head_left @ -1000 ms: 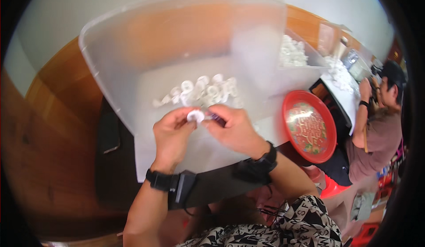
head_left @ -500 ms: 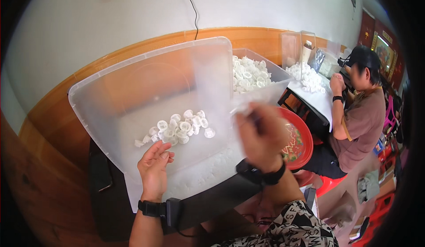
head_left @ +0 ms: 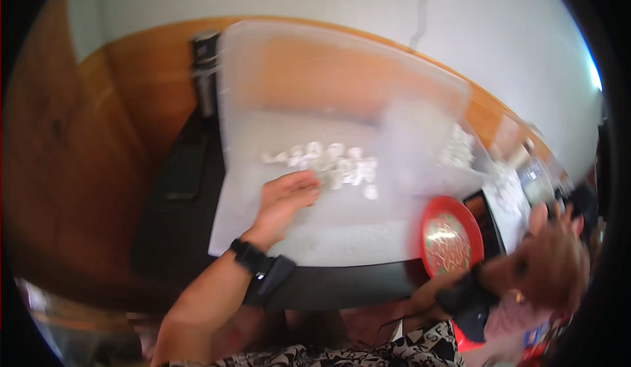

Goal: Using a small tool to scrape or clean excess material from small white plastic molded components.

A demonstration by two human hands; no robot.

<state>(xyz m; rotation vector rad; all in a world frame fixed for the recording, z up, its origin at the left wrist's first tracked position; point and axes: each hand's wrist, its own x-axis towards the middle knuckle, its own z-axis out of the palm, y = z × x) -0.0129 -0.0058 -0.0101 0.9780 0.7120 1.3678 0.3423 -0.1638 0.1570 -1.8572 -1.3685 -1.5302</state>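
A loose pile of small round white plastic pieces (head_left: 335, 163) lies in a large translucent plastic bin (head_left: 401, 232). My left hand (head_left: 287, 199) reaches in at the near edge of the pile, its fingers stretched forward with the thumb a little apart. Nothing shows between them. My right hand (head_left: 539, 265) is raised at the far right, beyond a red bowl (head_left: 478, 235) with a patterned inside. Motion smears its fingers, so any small thing in them cannot be made out. Both wrists wear black bands.
Another bin holds a heap of white pieces (head_left: 458, 146) behind on the right. More white pieces lie on a white-topped table (head_left: 509, 222) there. A co-worker's sleeve (head_left: 509, 318) shows partly behind my right hand. A dark upright object (head_left: 206, 71) stands left of the large bin.
The view has swung left, shifting the bin rightward in the picture. My right hand has gone from above the bin's right side to the far right, past the bowl. The left hand stays by the pile.
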